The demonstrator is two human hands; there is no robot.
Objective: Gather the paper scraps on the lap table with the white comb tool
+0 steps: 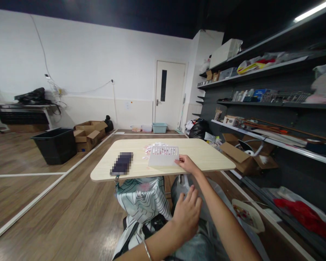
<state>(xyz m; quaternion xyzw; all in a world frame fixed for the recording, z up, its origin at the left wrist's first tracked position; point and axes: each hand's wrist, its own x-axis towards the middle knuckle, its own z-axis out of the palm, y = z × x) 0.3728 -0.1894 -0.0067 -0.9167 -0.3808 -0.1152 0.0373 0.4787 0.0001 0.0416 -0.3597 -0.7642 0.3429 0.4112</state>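
Note:
My right hand (186, 164) grips the right edge of a white card (161, 160) at the light wooden table (206, 156). Along the card's upper part runs a row of small white, pink and red pieces, too small to name. Loose white and pink pieces (149, 148) lie behind the card and to its left. My left hand (188, 212), with a bangle at the wrist, is held in front of the table over my lap, its fingers apart and nothing visible in it. A translucent plastic bag (216, 203) hangs beside and below it.
A dark pixelated flat object (121, 164) lies on the table's left. Below sits patterned fabric (143, 199). A black bin (55, 146) and cardboard boxes (89, 134) stand left; loaded shelves (274, 105), an open carton (241, 156) and a pale tray (248, 215) are right.

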